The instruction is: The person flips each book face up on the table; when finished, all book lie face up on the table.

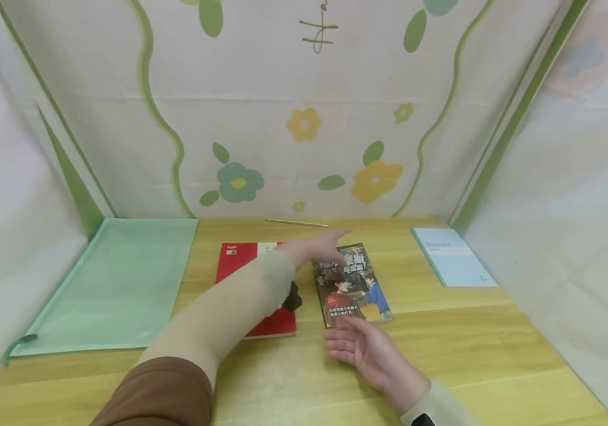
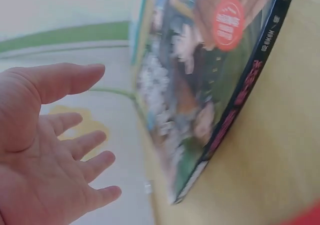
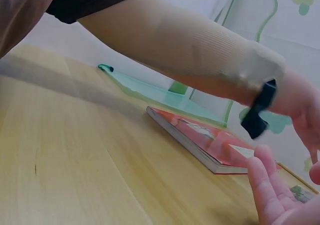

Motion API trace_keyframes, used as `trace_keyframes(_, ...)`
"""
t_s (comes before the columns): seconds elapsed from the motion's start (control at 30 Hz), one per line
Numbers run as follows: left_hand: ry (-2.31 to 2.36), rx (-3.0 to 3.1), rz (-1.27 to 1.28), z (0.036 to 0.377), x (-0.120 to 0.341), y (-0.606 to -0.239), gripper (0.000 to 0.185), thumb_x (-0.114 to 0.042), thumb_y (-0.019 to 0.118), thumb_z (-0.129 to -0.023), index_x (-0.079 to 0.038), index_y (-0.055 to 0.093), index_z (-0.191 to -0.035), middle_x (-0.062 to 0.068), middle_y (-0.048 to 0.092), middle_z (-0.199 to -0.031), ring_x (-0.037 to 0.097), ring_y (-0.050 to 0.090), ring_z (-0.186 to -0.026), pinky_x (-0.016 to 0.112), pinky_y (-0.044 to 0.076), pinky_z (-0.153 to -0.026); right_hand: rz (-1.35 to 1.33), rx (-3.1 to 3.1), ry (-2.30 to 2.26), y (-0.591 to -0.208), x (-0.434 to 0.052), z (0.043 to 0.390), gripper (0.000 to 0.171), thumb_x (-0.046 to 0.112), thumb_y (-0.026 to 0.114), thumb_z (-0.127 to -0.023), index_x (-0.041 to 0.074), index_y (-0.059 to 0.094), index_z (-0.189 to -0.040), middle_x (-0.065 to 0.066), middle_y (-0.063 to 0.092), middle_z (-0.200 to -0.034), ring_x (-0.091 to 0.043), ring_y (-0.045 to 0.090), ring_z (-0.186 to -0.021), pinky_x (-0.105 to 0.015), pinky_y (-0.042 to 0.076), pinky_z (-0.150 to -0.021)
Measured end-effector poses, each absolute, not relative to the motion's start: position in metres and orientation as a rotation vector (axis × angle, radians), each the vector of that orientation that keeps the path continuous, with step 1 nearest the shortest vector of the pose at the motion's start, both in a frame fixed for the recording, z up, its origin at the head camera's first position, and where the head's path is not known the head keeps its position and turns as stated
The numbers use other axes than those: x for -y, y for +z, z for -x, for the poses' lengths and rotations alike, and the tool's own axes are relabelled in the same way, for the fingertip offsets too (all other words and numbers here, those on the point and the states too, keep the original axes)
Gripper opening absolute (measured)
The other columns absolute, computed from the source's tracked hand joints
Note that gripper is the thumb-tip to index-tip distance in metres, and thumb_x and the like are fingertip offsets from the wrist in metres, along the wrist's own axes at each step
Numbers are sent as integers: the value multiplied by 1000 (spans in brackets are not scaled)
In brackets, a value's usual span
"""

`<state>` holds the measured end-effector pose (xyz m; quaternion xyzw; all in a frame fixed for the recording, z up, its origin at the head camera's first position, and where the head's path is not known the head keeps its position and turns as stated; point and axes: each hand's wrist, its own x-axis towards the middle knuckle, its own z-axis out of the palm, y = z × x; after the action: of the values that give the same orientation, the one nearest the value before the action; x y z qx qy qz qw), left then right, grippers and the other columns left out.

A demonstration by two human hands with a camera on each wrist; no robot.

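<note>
From the head view, my left hand (image 1: 319, 247) reaches across the wooden bench (image 1: 469, 349) with its fingers stretched out and loose, gripping nothing, hovering at the top left corner of the comic book (image 1: 354, 287); whether it touches the cover I cannot tell. The comic book lies flat near the middle of the bench, and my right hand (image 1: 359, 346) rests palm-up just in front of its near edge, fingers relaxed and holding nothing. A red book (image 1: 274, 325) lies just left of the comic book, partly under my left forearm. A green zip folder (image 1: 117, 284) lies at the far left, a pale blue booklet (image 1: 453, 257) at the far right, and a thin pencil (image 1: 297, 223) along the back by the flowered cloth wall (image 1: 304, 118). From the left wrist view, my left hand (image 2: 45, 150) is spread open, its fingers (image 2: 82, 145) slightly bent and apart from the comic book (image 2: 200, 100), whose cover and dark spine fill the middle of the view. From the right wrist view, the fingers (image 3: 265, 185) of my right hand are loose and grasp nothing; my left forearm crosses above the red book (image 3: 200, 137), with the green zip folder (image 3: 150, 90) behind it on the bench (image 3: 75, 170).
</note>
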<state>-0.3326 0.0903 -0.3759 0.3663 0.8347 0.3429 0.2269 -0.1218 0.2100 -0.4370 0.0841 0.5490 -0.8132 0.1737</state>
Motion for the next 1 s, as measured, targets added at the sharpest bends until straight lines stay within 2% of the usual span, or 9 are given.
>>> trace_keyframes(0.07, 947, -2331, -1060, 330, -74, -368, 87, -15, 69, -90, -19, 17, -159, 6, 20, -162, 21, 27, -143, 40, 30, -112, -205, -1578, -2287, -434, -212, 122, 53, 25, 39, -106, -18, 31, -136, -26, 63, -117, -28, 66, -100, -39, 53, -90)
trace_keyframes(0.1, 954, -2340, -1071, 327, -66, -364, 85, -19, 69, -92, -19, 17, -159, 6, 20, -162, 23, 22, -145, 41, 26, -114, -184, -1590, -2276, -433, -213, 122, 50, 26, 38, -106, -17, 35, -134, -26, 64, -117, -28, 67, -99, -39, 53, -89)
trace_keyframes(0.27, 969, -2420, -1086, 314, -21, -347, 82, -39, 63, -96, -17, 16, -159, 6, 20, -162, 24, 17, -147, 43, 18, -117, -28, -1672, -2225, -414, -224, 130, 41, 28, 38, -107, -9, 47, -121, -27, 62, -120, -33, 65, -103, -45, 52, -91)
trace_keyframes(0.4, 992, -2516, -1060, 305, 15, -337, 73, -40, 54, -101, -16, 16, -159, 8, 15, -163, 28, 13, -148, 46, 13, -117, 114, -1832, -2171, -390, -240, 143, 45, 30, 36, -108, -12, 43, -125, -31, 55, -128, -41, 57, -115, -51, 45, -99)
trace_keyframes(0.5, 1011, -2594, -1037, 302, 40, -335, 72, -44, 50, -102, -18, 15, -159, 9, 14, -163, 29, 11, -148, 46, 11, -117, 179, -2096, -2036, -372, -248, 153, 47, 30, 42, -107, -11, 41, -130, -29, 54, -129, -45, 54, -118, -54, 44, -99)
trace_keyframes(0.6, 1014, -2655, -1026, 298, 59, -337, 72, -48, 48, -102, -19, 16, -159, 7, 14, -163, 28, 11, -149, 46, 13, -117, 338, -2594, -1559, -367, -254, 160, 54, 30, 63, -97, -2, 44, -135, -22, 53, -133, -42, 52, -120, -55, 44, -99)
trace_keyframes(0.7, 971, -2712, -1014, 290, 74, -340, 74, -49, 50, -100, -22, 15, -160, 5, 14, -164, 27, 10, -149, 49, 14, -117, 597, -3049, -787, -378, -258, 166, 77, 28, 84, -77, 6, 47, -140, -20, 50, -138, -41, 48, -124, -57, 40, -101)
trace_keyframes(0.8, 793, -2795, -960, 278, 85, -347, 80, -49, 59, -96, -21, 18, -159, 6, 16, -163, 31, 12, -148, 54, 16, -116, 776, -3179, -265, -397, -260, 171, 95, 31, 91, -63, 7, 47, -143, -25, 45, -142, -44, 44, -127, -60, 35, -104)
trace_keyframes(1.0, 435, -2766, -540, 250, 99, -374, 110, -51, 85, -70, -20, 27, -158, 21, 25, -157, 45, 26, -140, 62, 40, -99, 657, -3105, -226, -417, -263, 177, 103, 46, 89, -65, 8, 43, -149, -28, 36, -149, -51, 36, -131, -68, 31, -102)
